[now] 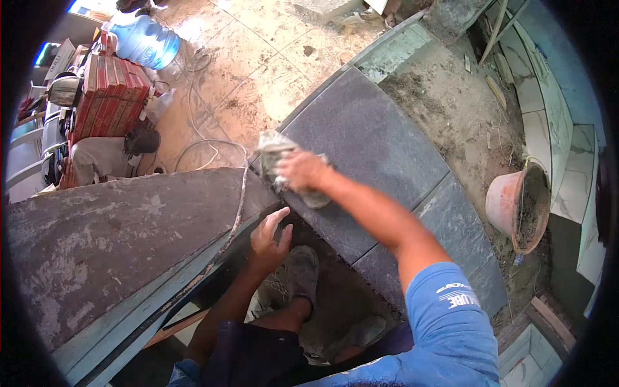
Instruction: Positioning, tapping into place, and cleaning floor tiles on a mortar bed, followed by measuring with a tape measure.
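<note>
My right hand point(304, 171) presses a crumpled, dirty pale rag point(273, 149) onto the dark grey tile point(371, 138), close to its left edge. The hand is slightly blurred, with the fingers closed over the cloth. A thin joint parts this tile from a dustier grey tile point(454, 222) nearer my right side. Below the tile's left corner, my left hand point(268, 242) hangs in the air with thumb and fingers apart, holding nothing. Beside it lies the edge of a dark, scuffed slab point(122, 222) on the left.
A cord point(244, 184) runs across the left slab and onto the dusty tiled floor point(258, 71). Red boxes point(109, 93) and a blue water jug point(147, 42) stand at the far left. On the right, a bucket point(506, 203) holds grey material. My feet stand in the gap below.
</note>
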Demonstrator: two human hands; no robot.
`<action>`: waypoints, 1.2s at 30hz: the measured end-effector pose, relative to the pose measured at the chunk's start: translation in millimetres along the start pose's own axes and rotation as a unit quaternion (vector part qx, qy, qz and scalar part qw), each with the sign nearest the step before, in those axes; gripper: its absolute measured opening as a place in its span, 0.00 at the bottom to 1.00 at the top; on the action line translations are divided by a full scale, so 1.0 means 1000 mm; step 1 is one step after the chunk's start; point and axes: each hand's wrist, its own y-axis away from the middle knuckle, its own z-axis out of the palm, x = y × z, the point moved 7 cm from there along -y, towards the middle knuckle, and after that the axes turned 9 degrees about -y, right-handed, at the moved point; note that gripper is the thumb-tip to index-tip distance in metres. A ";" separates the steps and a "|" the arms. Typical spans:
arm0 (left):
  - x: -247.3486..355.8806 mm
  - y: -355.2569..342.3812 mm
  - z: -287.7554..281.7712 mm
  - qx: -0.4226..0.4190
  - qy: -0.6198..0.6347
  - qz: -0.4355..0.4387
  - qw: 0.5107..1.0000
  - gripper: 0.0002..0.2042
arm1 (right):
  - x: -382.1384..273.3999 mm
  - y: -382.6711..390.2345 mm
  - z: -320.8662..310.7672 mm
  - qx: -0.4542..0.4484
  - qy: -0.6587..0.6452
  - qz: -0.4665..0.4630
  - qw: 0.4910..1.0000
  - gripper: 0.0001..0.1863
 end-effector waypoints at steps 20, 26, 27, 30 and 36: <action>-0.019 0.022 -0.023 -0.006 -0.032 -0.029 0.999 0.16 | 0.014 0.026 -0.177 0.333 -0.439 0.140 0.823 0.15; -0.014 0.023 -0.010 0.010 -0.014 -0.012 1.000 0.15 | 0.009 0.022 -0.106 0.197 -0.104 0.252 0.942 0.21; -0.014 0.023 -0.010 0.016 -0.023 -0.016 0.999 0.15 | -0.001 0.017 -0.101 0.192 -0.062 0.306 0.930 0.22; -0.019 0.020 -0.010 0.028 -0.023 -0.034 0.999 0.15 | -0.037 0.004 -0.071 0.084 0.005 0.234 0.969 0.23; -0.036 0.019 -0.008 0.049 -0.010 -0.053 0.997 0.13 | -0.112 0.125 -0.024 0.143 -0.048 -0.029 0.988 0.22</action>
